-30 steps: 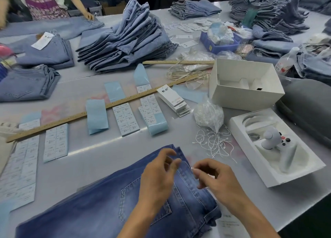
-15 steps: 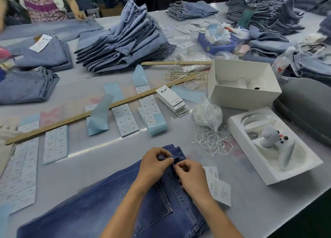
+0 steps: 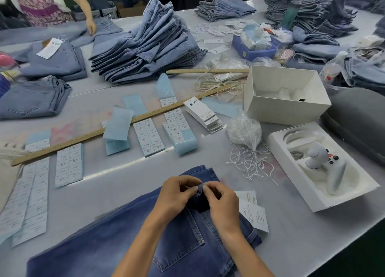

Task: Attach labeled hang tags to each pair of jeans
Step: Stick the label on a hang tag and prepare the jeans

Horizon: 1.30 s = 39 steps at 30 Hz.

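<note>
A grey table [image 3: 295, 245] carries everything. Far back on it sits a tall stack of folded light jeans [image 3: 145, 47]. Nearest the camera a dark blue pair of jeans [image 3: 129, 241] lies flat, back pocket up, waistband toward the table's middle. A long wooden ruler [image 3: 87, 135] runs diagonally across sheets of printed labels [image 3: 149, 136]. To the right stands an open white box [image 3: 285, 93], and near it a clear bag of white strings [image 3: 244, 130]. The left hand [image 3: 176, 196] and right hand [image 3: 221, 205] meet at the waistband, fingers curled, both pinching a belt loop [image 3: 200, 188] between thumb and fingertips. White hang tags [image 3: 255, 213] lie on the table just beside the right hand, at the jeans' edge
</note>
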### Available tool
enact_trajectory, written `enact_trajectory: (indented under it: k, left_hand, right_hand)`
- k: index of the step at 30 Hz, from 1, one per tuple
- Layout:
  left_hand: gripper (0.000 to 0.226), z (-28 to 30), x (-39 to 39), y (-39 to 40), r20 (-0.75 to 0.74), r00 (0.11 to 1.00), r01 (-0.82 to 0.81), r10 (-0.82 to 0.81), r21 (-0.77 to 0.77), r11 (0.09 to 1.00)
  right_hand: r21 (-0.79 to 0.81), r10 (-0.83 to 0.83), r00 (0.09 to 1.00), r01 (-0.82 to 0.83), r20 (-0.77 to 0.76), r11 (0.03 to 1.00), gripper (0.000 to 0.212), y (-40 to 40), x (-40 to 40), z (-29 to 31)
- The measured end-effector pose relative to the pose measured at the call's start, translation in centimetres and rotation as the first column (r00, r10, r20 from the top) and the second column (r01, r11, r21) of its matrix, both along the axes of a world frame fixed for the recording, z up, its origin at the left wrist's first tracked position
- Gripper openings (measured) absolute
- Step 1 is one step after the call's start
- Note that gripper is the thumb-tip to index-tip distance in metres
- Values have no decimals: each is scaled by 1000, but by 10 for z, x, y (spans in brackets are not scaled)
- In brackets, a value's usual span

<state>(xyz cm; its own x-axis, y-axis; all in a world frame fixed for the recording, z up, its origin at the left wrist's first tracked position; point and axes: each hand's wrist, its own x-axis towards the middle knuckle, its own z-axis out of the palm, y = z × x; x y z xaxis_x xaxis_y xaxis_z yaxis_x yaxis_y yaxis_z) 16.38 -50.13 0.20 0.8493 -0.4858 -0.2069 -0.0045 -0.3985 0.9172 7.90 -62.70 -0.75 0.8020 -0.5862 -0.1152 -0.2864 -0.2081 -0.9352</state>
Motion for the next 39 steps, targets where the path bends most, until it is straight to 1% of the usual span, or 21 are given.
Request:
enact_trajectory:
  k: [3, 8, 11, 12, 13, 14, 16, 17, 18, 20, 21, 22, 24, 26, 28, 30, 32, 34, 36, 37, 39]
  left_hand:
    - [13, 1, -1, -1, -7, 1000, -10, 10, 6, 1000]
    - [9, 1, 1, -2, -3, 1000, 13, -13, -15, 1000]
    - [13, 1, 0, -2, 37, 999, 0, -1, 22, 1000]
    - [14, 1, -1, -3, 25, 999, -29, 29, 12, 1000]
    - [13, 3, -1, -4, -24, 996, -90, 89, -41, 995]
    - [10, 6, -1, -3, -101, 981, -178, 166, -134, 975]
    - [5, 18, 3, 3, -235, 927, -359, 292, -328, 874]
    - [3, 27, 5, 8, -269, 908, -409, 321, -411, 814]
    - [4, 36, 8, 12, -294, 898, -435, 326, -488, 757]
    - [6, 56, 12, 17, -330, 895, -444, 299, -605, 661]
    - [8, 65, 12, 17, -338, 899, -437, 278, -641, 631]
    - [8, 72, 12, 15, -337, 904, -425, 261, -664, 615]
    - [10, 81, 10, 11, -305, 920, -391, 247, -670, 631]
    - [11, 86, 5, 9, -266, 932, -362, 246, -659, 659]
    - [12, 89, 1, 9, -245, 940, -342, 239, -657, 672]
    - [11, 91, -4, 10, -234, 948, -319, 218, -669, 671]
    - [9, 91, -8, 10, -218, 956, -293, 197, -669, 683]
    - [9, 90, -13, 10, -199, 965, -262, 173, -655, 708]
    - [9, 85, -19, 11, -206, 962, -270, 178, -627, 730]
    - [9, 82, -22, 12, -224, 953, -301, 205, -612, 731]
    - [9, 73, -28, 13, -295, 905, -424, 306, -587, 689]
  right_hand:
    - [7, 10, 1000, -9, -24, 1000, 11, 0, -1, 1]
    - [0, 6, 1000, -6, 8, 1000, 7, 1, -6, 6]
    - [12, 23, 1000, -23, -3, 1000, 10, 1, -6, 10]
    - [-18, 44, 999, -44, -10, 999, 13, 1, -7, 13]
    - [-101, 61, 998, -61, -7, 993, 18, 0, -9, 15]
    - [-219, 64, 998, -57, 21, 974, 23, -2, -12, 18]
    - [-411, 30, 990, 30, 138, 911, 30, -12, -19, 23]
    - [-456, 19, 986, 61, 168, 888, 32, -19, -23, 25]
    - [-477, 24, 988, 53, 153, 877, 34, -26, -25, 25]
    - [-464, 96, 995, -75, 20, 883, 39, -36, -29, 25]
    - [-448, 134, 990, -135, -34, 884, 42, -38, -31, 23]
    - [-430, 160, 986, -166, -51, 887, 42, -38, -32, 22]
    - [-385, 175, 985, -157, 10, 910, 35, -37, -31, 22]
    - [-326, 137, 985, -95, 109, 941, 27, -34, -28, 22]
    - [-159, 92, 984, -67, 151, 985, 24, -30, -24, 26]
    - [-6, 139, 983, -139, 123, 990, 27, -28, -16, 32]
    - [4, 240, 969, -241, 53, 971, 29, -30, -4, 38]
    - [-49, 305, 952, -305, 1, 951, 25, -30, 10, 45]
    - [-108, 304, 952, -299, 42, 948, 13, -28, 22, 51]
    - [-137, 296, 951, -283, 85, 949, 12, -27, 24, 54]
    - [-159, 299, 938, -272, 177, 949, 21, -30, 25, 55]
